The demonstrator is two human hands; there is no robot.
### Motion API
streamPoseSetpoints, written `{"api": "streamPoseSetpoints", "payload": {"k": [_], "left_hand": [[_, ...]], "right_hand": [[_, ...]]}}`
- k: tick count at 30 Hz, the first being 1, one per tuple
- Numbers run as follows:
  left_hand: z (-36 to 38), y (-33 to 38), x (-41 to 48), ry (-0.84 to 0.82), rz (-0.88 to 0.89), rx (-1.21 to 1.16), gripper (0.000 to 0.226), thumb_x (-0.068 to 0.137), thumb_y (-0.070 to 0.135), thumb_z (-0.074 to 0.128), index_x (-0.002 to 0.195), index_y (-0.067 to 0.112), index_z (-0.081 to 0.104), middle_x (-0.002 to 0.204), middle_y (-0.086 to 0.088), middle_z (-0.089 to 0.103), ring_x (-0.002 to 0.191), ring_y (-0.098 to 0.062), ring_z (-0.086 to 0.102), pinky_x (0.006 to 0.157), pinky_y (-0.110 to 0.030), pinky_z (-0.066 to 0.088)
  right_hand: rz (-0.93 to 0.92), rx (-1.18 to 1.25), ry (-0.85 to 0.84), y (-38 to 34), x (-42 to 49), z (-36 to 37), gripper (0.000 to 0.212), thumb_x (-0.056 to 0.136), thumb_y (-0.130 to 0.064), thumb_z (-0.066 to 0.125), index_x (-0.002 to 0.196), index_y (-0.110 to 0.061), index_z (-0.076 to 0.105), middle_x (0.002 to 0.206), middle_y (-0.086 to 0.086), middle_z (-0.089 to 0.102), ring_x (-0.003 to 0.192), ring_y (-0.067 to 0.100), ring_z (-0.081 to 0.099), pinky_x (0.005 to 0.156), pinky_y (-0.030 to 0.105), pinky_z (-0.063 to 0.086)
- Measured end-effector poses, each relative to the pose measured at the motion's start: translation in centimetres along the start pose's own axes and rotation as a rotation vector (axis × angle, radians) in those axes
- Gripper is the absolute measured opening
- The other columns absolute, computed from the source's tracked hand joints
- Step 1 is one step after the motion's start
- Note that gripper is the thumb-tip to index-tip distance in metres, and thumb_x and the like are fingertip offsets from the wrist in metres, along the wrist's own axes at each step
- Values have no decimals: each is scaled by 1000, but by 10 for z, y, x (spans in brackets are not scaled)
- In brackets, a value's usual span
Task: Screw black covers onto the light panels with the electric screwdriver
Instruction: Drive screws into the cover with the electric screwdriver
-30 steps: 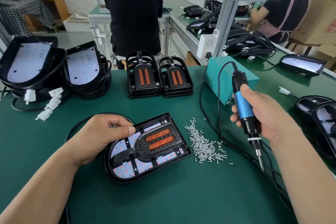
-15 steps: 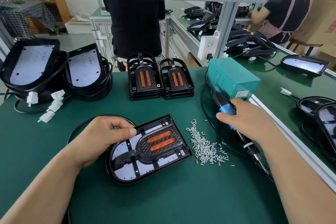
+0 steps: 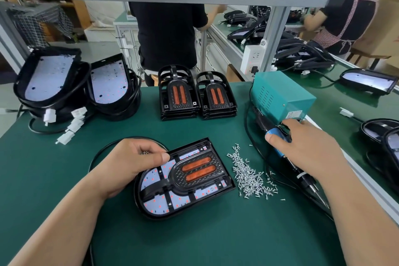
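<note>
Light panel (image 3: 158,202) is lying flat on the green bench mat (image 3: 194,242), directly in front of the person, and has not moved over the last second. The black cover (image 3: 198,170) is sitting in the panel with its orange lenses facing up. Whether any screw is already driven cannot be told.

The teal power supply box (image 3: 280,93) is standing at the right rear. The electric screwdriver (image 3: 277,136) is now lying low beside it, with its bit pointing toward the person. One second ago the tool was being held upright above the mat; it has since been swung down over its own cable.

The right hand (image 3: 306,147) is wrapping thumb and fingers round the blue grip. The left hand (image 3: 133,157) is staying at the panel's upper left edge, its thumb pressing on the cover and its curled fingers enclosing a handful of screws (image 3: 144,153).

The screw pile (image 3: 250,177) is lying just right of the panel, apart from both hands.

Judgement: driving is being suspended. The tool appears to be getting parked, probably to free the right hand for placing a screw or turning the panel.
</note>
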State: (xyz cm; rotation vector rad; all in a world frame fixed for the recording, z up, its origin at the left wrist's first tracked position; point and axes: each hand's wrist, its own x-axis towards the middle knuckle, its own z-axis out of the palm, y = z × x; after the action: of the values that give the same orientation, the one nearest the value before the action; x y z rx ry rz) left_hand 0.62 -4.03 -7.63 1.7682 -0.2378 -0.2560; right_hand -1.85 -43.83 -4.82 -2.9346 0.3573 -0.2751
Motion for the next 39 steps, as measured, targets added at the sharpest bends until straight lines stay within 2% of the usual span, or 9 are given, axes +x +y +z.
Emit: {"api": "streamPoseSetpoints", "payload": {"k": [4, 9, 15, 19, 22, 27, 30, 34, 39], "left_hand": [[1, 1, -1, -3, -8, 5, 27, 71, 37, 87, 82, 13, 82, 91, -5, 80, 83, -12, 73, 77, -22, 56], [0, 1, -1, 6, -1, 16, 37, 66, 46, 88, 84, 14, 83, 92, -4, 80, 83, -10, 73, 77, -20, 56], [0, 0, 0, 5, -44, 1, 59, 68, 62, 88, 86, 7, 80, 89, -9, 79, 77, -20, 69, 71, -34, 54], [-7, -2, 2, 77, -108, -181, 61, 90, 57, 74, 102, -3, 74, 59, -5, 51, 51, -12, 42, 43, -20, 32], [-26, -2, 6, 303, -104, -309, 51, 95, 45, 66, 103, -6, 69, 61, 6, 29, 48, -6, 23, 38, -16, 19], [-60, -13, -1, 674, -195, 181, 39, 97, 48, 69, 90, 11, 78, 53, 3, 50, 49, -16, 42, 51, -29, 41], [-66, -12, -3, 675, -214, 363, 38, 91, 48, 74, 83, 11, 76, 71, -16, 71, 62, -34, 64, 72, -50, 60], [-68, -2, -8, 620, -227, 452, 16, 90, 39, 79, 74, 36, 79, 69, 1, 76, 72, -29, 75, 73, -42, 62], [-80, 2, -15, 560, -314, 646, 19, 85, 31, 85, 71, 20, 78, 76, -9, 76, 78, -36, 73, 77, -51, 62]], "right_hand": [[-169, 124, 57, -16, -10, -8, 83, 87, -83, 49, 147, -26, 54, 136, 1, 58, 121, 24, 58, 93, 42, 50], [-540, 503, -405, -63, -37, -12, 107, 65, -101, 59, 157, -63, 19, 153, -45, 31, 137, -22, 34, 108, 12, 35], [-719, 379, -545, -97, -49, 13, 138, 66, -91, 75, 167, -45, -8, 166, -38, -25, 150, -21, -16, 121, 15, 5], [-713, 396, -562, -101, -49, 14, 143, 63, -88, 78, 169, -41, -7, 161, -43, -30, 152, -19, -10, 120, 18, 14], [-691, 386, -538, -103, -53, 13, 144, 62, -96, 71, 169, -40, -7, 161, -43, -28, 154, -13, 2, 120, 25, 23], [-623, 374, -448, -112, -59, 20, 145, 59, -106, 59, 168, -36, -6, 164, -35, -18, 155, 0, 18, 123, 29, 30], [-599, 390, -415, -114, -61, 24, 144, 58, -109, 54, 167, -35, -5, 166, -32, -16, 157, 3, 18, 125, 31, 30], [-594, 387, -389, -114, -61, 27, 143, 59, -109, 53, 167, -35, -5, 167, -31, -14, 157, 3, 17, 124, 30, 30], [-592, 385, -381, -114, -62, 26, 141, 59, -109, 53, 166, -37, -3, 165, -33, -14, 154, 1, 21, 120, 28, 33]]}}
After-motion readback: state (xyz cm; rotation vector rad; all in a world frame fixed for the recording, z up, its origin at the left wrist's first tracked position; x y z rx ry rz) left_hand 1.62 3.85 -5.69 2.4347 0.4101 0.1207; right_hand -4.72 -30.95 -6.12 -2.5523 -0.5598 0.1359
